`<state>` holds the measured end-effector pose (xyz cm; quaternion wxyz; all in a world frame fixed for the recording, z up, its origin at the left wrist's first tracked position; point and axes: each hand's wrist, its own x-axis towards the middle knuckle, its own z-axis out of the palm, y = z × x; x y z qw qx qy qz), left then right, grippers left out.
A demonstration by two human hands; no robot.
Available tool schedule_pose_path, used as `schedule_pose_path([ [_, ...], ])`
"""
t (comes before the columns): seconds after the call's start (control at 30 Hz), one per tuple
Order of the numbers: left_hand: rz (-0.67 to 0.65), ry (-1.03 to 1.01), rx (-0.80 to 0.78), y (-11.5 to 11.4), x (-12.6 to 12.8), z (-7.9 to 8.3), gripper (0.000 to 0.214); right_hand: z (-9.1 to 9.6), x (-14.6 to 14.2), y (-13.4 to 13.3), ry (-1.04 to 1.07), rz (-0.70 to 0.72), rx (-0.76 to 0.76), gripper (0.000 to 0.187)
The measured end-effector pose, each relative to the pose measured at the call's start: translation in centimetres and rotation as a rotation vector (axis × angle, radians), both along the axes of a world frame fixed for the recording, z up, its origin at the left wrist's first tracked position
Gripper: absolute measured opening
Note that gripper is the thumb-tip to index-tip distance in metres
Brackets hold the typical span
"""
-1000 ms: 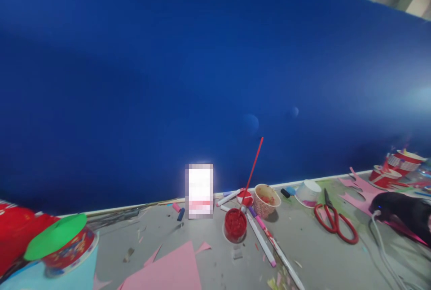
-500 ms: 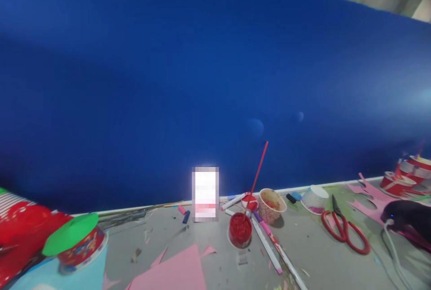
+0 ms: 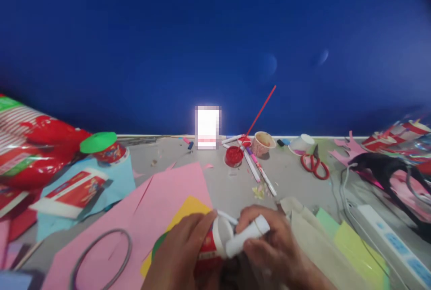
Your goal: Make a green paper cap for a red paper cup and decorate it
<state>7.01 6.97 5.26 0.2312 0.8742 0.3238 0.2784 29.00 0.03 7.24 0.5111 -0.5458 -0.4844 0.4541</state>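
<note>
My left hand point(image 3: 183, 254) is closed around a red paper cup point(image 3: 208, 247), which lies on its side with its white rim turned to the right. Some green shows at the cup's other end, mostly covered by my fingers. In my right hand point(image 3: 272, 240) is a short white tube point(image 3: 248, 236), pinched between thumb and fingers right at the cup's mouth. Whether the tube touches the rim is unclear. A thin white strip point(image 3: 227, 217) runs from the cup's rim to the right fingers. Yellow paper point(image 3: 191, 204) and a large pink sheet point(image 3: 168, 191) lie beneath and beyond the left hand.
A red paint pot point(image 3: 233, 157) and red-handled scissors point(image 3: 314, 167) lie further back. On the left are a green-topped cup point(image 3: 112, 151) and a red plastic bag point(image 3: 37, 142). A power strip point(image 3: 397, 245) and black device point(image 3: 380, 171) with cables occupy the right.
The view has tilted down and levelled, so the table shows nearer to me. Both hands have come into view with the cup and the white tube.
</note>
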Motion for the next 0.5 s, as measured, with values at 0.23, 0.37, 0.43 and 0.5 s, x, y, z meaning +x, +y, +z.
schedule_pose_path([
  [0.23,-0.041,-0.008,0.070,-0.5,0.6,2.3,0.066,2.2,-1.2,-0.2,-0.067,-0.132,0.186,0.016],
  [0.37,-0.095,-0.048,0.019,-0.9,0.9,2.8,0.063,2.1,-1.3,-0.3,-0.094,-0.207,0.276,0.014],
  [0.43,-0.117,-0.075,-0.040,-1.1,1.1,3.1,0.062,2.2,-1.4,-0.3,-0.085,-0.220,0.279,0.014],
  [0.5,-0.134,-0.101,-0.091,-1.2,1.3,3.3,0.060,2.5,-1.4,-0.2,-0.099,-0.245,0.266,0.012],
])
